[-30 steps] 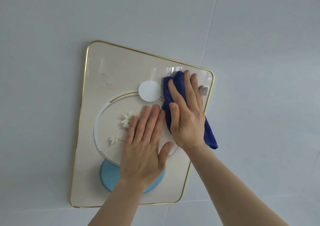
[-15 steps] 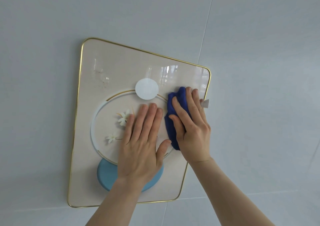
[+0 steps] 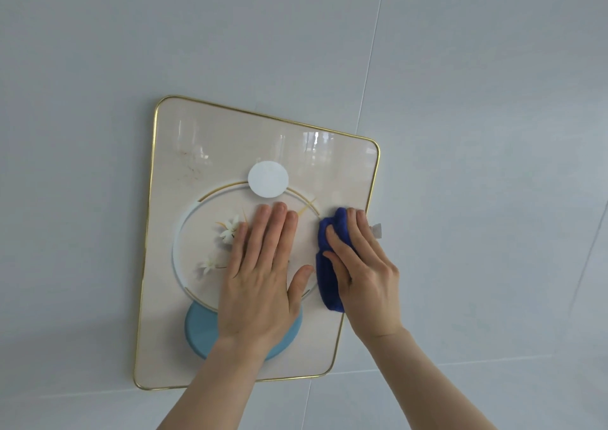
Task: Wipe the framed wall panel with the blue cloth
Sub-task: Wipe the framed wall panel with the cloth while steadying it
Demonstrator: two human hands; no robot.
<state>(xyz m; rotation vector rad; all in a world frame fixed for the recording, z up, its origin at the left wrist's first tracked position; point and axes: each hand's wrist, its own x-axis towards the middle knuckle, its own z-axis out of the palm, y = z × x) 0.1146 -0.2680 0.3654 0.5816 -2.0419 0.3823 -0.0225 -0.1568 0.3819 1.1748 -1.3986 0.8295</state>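
My right hand (image 3: 362,265) is closed over the blue cloth (image 3: 329,265), fingers bunching it against the panel's right side, near the gold frame (image 3: 373,179). My left hand (image 3: 263,275) lies flat and open on the wall panel (image 3: 230,140), holding nothing — it braces the centre. The cloth looks soft and light, best gripped in a wad. The panel appears glossy, stiff, probably slippery — cream face, ring motif, white flowers (image 3: 228,229), blue disc (image 3: 200,331); faint smudges upper left.

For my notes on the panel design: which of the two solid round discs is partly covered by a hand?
The light blue disc at the bottom of the framed panel; the left hand overlaps it. The white disc above the fingertips is uncovered.
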